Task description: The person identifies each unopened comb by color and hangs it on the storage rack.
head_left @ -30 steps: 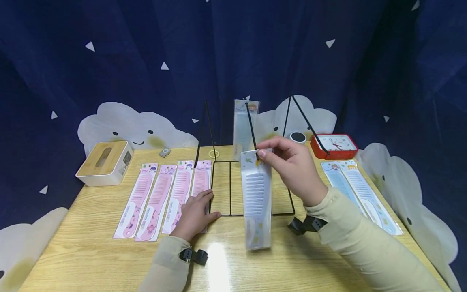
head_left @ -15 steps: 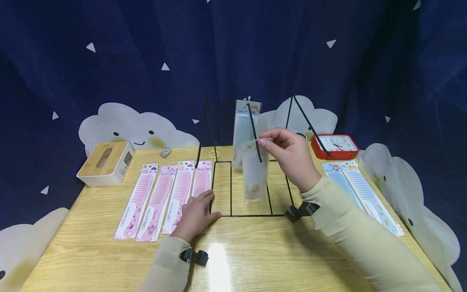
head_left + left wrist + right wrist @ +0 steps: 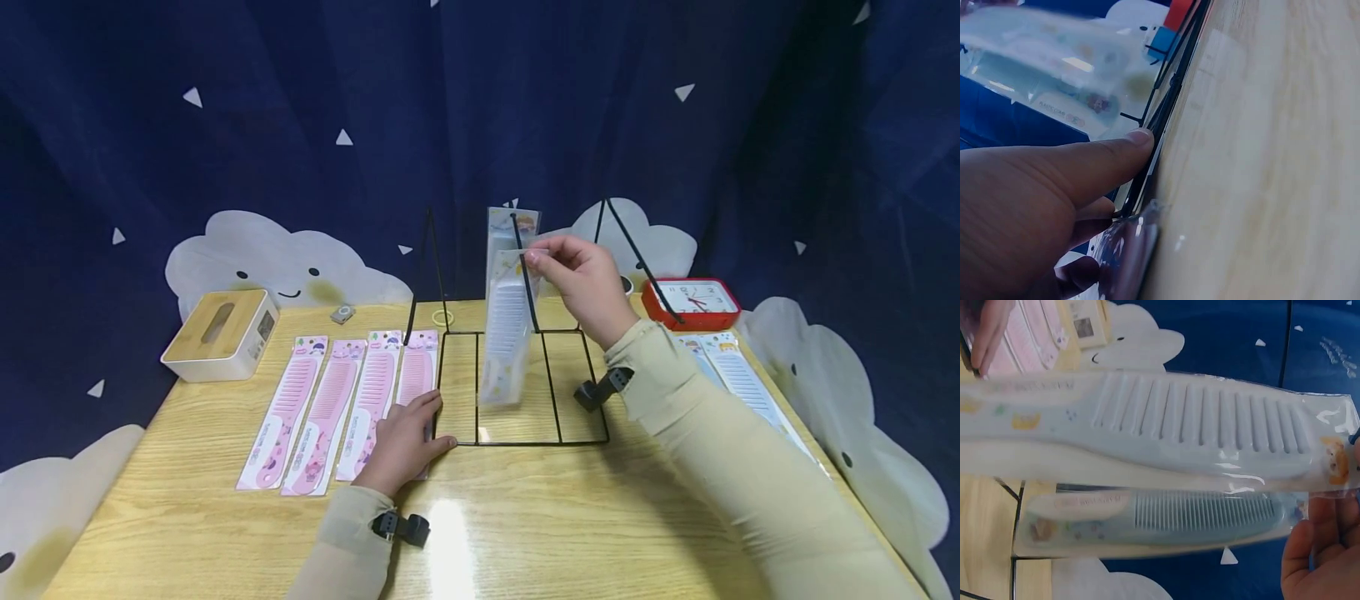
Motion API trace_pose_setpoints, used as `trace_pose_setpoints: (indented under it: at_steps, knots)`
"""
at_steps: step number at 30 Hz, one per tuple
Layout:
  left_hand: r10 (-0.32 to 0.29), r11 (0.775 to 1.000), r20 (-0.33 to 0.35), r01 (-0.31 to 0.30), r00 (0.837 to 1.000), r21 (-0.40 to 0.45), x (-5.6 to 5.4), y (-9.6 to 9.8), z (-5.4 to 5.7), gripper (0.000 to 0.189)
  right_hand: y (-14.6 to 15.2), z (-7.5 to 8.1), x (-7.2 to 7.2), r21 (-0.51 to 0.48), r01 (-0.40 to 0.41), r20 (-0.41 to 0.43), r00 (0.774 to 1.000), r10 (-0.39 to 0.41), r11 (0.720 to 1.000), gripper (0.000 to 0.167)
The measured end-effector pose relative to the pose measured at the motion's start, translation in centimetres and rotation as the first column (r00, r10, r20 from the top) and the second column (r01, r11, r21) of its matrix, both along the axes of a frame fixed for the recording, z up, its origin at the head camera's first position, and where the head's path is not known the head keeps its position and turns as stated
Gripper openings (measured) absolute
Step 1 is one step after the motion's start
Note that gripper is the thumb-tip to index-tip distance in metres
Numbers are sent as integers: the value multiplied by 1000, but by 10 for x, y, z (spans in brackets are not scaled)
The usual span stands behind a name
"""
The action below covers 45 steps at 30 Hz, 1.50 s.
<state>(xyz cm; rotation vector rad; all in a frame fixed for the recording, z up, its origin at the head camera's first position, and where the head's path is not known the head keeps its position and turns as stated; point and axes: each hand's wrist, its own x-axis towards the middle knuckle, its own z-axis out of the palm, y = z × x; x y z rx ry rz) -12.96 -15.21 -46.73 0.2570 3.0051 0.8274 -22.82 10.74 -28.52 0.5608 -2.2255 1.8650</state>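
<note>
My right hand [image 3: 585, 279] pinches the top of a clear-packaged pale blue wide-tooth comb [image 3: 506, 333] between thumb and fingertips. The package hangs tilted beside the middle hook arm of a black wire rack [image 3: 551, 387]; whether the arm passes through its hole cannot be made out. Behind it, another packaged blue comb [image 3: 501, 223] with fine teeth [image 3: 1204, 512] hangs on the same arm. At the rack's front left corner rests my left hand [image 3: 405, 442], fingers forward and thumb [image 3: 1119, 153] spread against the base wire. Its fingers partly cover the nearest packaged pink comb [image 3: 416, 375].
Several packaged pink combs [image 3: 288, 404] lie left of the rack. Packaged blue combs [image 3: 742, 379] lie at the right, partly behind my right sleeve. A tissue box [image 3: 221, 337] stands back left, a red clock [image 3: 693, 302] back right. A yellow ring [image 3: 442, 318] lies behind the rack.
My right hand has moved up and back with the packaged comb, taking it closer to the one hanging behind. My left hand has stayed in place.
</note>
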Motion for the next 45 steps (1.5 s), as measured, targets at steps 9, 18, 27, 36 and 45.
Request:
trace_pose_setpoints:
  at_steps: [9,18,27,36,45]
  knots:
    - [4,1000,-5,-4,1000,7,1,0,1,72,-5,7,-23,38,46,30,998,-48,998,20]
    - [-2,1000,-15,2,1000,4,1,0,-1,71,-3,6,-31,50,71,76,994,-75,996,22]
    - [1,1000,-5,-1,1000,5,1,1,1,71,33,-27,-34,143,148,19,988,-152,979,30]
    - [6,1000,-5,-6,1000,6,1,1,-1,71,92,-74,-42,277,253,62,958,-280,927,41]
    - [6,1000,-3,-6,1000,4,0,2,-1,71,163,-118,-45,372,383,-5,912,-411,846,38]
